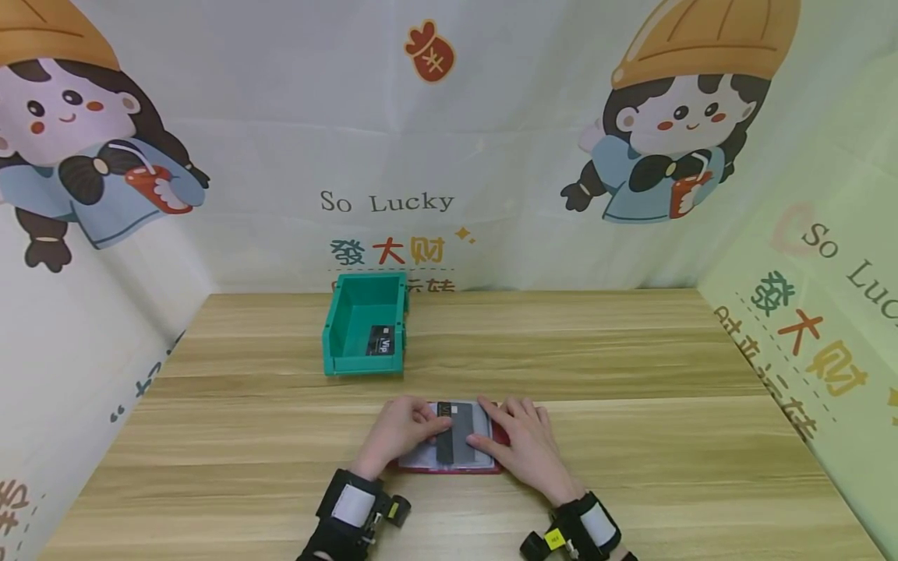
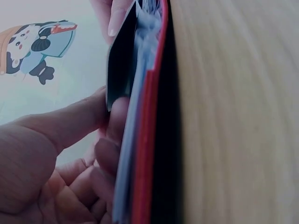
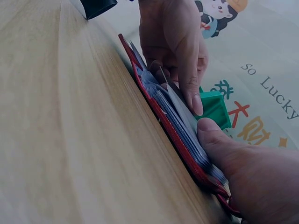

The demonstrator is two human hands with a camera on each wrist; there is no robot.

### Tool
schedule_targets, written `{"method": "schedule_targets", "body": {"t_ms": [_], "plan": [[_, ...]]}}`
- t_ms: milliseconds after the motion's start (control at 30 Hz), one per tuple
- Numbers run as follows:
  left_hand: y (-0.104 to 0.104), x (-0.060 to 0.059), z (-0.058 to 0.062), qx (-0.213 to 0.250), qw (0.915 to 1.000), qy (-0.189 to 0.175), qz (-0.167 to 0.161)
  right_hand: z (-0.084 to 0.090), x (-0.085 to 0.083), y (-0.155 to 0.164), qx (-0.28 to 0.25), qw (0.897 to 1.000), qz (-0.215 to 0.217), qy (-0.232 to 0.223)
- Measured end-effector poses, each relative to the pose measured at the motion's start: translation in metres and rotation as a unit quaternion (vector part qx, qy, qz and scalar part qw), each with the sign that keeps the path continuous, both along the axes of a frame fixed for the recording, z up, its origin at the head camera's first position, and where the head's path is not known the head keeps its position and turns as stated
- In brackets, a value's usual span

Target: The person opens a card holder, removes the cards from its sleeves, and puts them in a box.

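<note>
A card holder (image 1: 422,458) with a red cover and a stack of clear sleeves lies spread on the table. Across its sleeves is a dark card (image 1: 444,448); its left strip looks black, while the rest looks greyer, as if under clear film. My left hand (image 1: 405,425) pinches the card's left edge between thumb and fingers. In the left wrist view, the card (image 2: 120,65) stands tilted away from the sleeves. Along the holder's right side rests my right hand (image 1: 526,444), its thumb (image 3: 210,133) pressing on the top sleeve and its other fingers fairly straight.
Behind the card holder stands a green bin (image 1: 337,364), with a black card (image 1: 381,340) marked "Vip" inside. The wooden table (image 1: 631,374) meets a printed cloth backdrop (image 1: 505,187) at the back and sides. Both wrists wear black camera bands.
</note>
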State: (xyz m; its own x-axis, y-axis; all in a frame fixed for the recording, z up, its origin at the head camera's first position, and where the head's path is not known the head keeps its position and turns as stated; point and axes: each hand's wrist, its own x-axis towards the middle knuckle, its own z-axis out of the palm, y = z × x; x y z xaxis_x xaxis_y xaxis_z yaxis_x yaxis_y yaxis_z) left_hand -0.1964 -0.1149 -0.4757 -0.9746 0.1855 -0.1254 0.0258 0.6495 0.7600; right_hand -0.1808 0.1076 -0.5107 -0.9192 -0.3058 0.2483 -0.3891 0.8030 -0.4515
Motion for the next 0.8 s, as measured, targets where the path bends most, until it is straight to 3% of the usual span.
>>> {"method": "schedule_targets", "body": {"t_ms": [300, 533, 667, 800], "plan": [[-0.0009, 0.0008, 0.0035, 0.006, 0.9997, -0.008, 0.021, 0.0013, 0.0012, -0.0003, -0.004, 1.000, -0.001, 0.000], [-0.0002, 0.0044, 0.0058, 0.002, 0.9986, 0.019, 0.048, 0.0003, 0.0014, -0.0001, -0.003, 1.000, 0.002, 0.003], [-0.0013, 0.0059, 0.0074, 0.006, 0.9985, 0.026, 0.047, 0.0008, 0.0014, -0.0003, -0.003, 1.000, 0.000, -0.001], [-0.0032, 0.0062, 0.0090, 0.027, 0.9988, 0.008, 0.039, 0.0009, 0.0009, -0.0001, -0.004, 1.000, 0.000, -0.002]]}}
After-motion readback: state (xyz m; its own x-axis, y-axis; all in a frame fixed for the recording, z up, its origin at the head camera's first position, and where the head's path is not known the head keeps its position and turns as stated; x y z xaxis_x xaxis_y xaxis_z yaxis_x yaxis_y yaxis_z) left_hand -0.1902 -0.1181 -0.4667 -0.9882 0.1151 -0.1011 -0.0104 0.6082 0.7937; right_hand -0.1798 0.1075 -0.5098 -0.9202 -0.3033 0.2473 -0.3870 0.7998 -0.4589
